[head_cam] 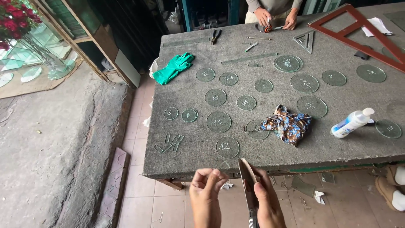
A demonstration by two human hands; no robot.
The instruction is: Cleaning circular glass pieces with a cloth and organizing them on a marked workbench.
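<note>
My right hand (268, 202) grips a long narrow tool with a dark handle and a pale blade-like tip (247, 177), held upright just below the table's near edge. Beside it, my left hand (206, 194) has its fingers curled and pinched together; whether anything thin sits between them I cannot tell. Both hands hover over the tiled floor in front of the grey felt-covered table (190, 156). Nearest to them on the table lies a round glass disc (228, 147) with white handwriting, among several more discs (219, 122) spread across the top.
On the table: a patterned blue cloth (289, 124), a white squeeze bottle (352, 122), a green rubber glove (173, 67), small glass strips (169, 143), pliers (216, 36), a red-brown wooden frame (358, 27). Another person's hands (276, 19) work at the far edge. Glass scraps litter the floor.
</note>
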